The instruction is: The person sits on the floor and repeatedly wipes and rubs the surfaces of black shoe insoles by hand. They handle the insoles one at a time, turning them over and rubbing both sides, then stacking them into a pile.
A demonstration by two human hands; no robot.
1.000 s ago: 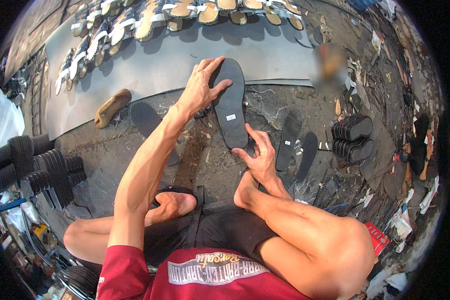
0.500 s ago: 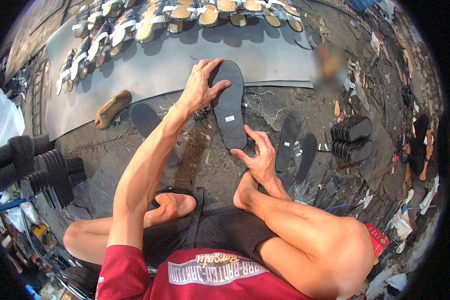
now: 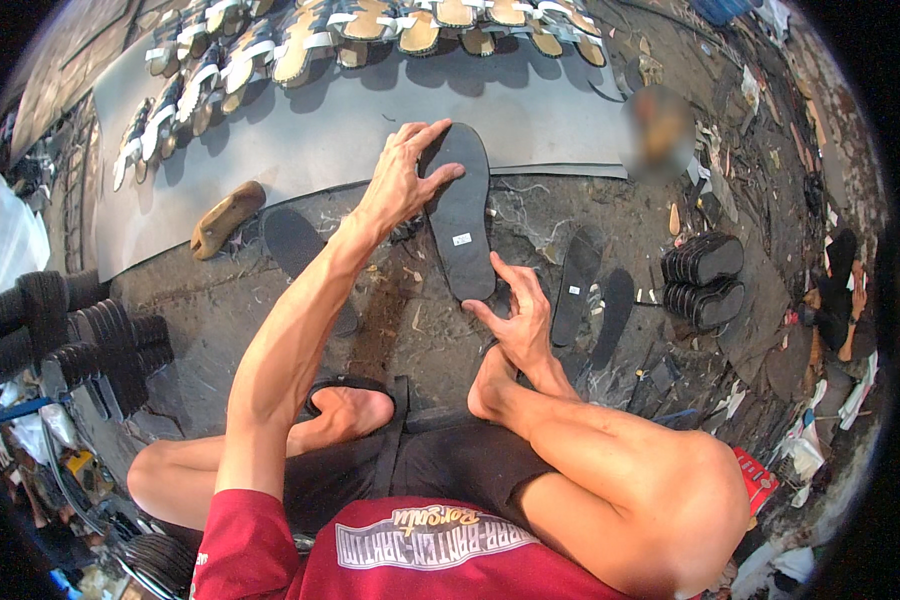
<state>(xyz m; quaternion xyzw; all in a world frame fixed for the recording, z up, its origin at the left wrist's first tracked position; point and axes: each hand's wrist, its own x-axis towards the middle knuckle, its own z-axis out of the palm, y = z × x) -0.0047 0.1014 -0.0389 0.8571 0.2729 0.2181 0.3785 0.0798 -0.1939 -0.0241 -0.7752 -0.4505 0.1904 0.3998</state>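
A black shoe sole [image 3: 460, 205] with a small white label is held up in front of me, its long side running away from me. My left hand [image 3: 415, 175] grips its far end, thumb across the upper face and fingers at the left edge. At the near end, my right hand [image 3: 515, 305] pinches the sole between thumb and fingers. Dark soles lie on the ground close by: one at the left [image 3: 293, 240], partly behind my left forearm, and a labelled one [image 3: 575, 285] beside a narrower one [image 3: 611, 318] at the right.
Rows of sandals [image 3: 417, 35] stand on a grey sheet [image 3: 360, 125] at the back. A wooden shoe last [image 3: 227, 218] lies at the sheet's near edge. Stacked black soles sit at right [image 3: 703, 280] and left [image 3: 105, 340]. Scraps litter the right side [image 3: 805, 440].
Almost nothing differs. The sole and both hands have shifted very slightly toward me, with the grip unchanged.
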